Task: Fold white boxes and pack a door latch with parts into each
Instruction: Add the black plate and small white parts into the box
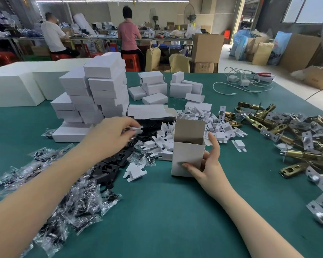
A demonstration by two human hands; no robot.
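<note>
Holding an upright white box (pixel 186 159) in my right hand (pixel 209 164), I have my fingers curled round its front and side, thumb up by the rim; its top flap stands open and its base rests on the green desk (pixel 166 211). My left hand (pixel 110 135) reaches over the middle of the desk, fingers pinching a small white card insert (pixel 137 129) above a spread of black plates (pixel 108 168). The hand is blurred, so I cannot tell more of the grip than that.

Just behind the box lies a heap of white card inserts (pixel 209 123), and one lies alone (pixel 135 172) beside the box's lower left. Along my left forearm runs a scatter of clear bags of parts (pixel 73 205). To the right, well apart from the box, is a pile of brass door latches (pixel 287 131) with silvery face plates. At the back left rises a stack of closed white boxes (pixel 101 90), with a few more folded boxes (pixel 166 88) loose behind the inserts. A white cable and chargers (pixel 244 82) lie at the far right edge. Beyond the desk two people sit with their backs turned at another bench.
</note>
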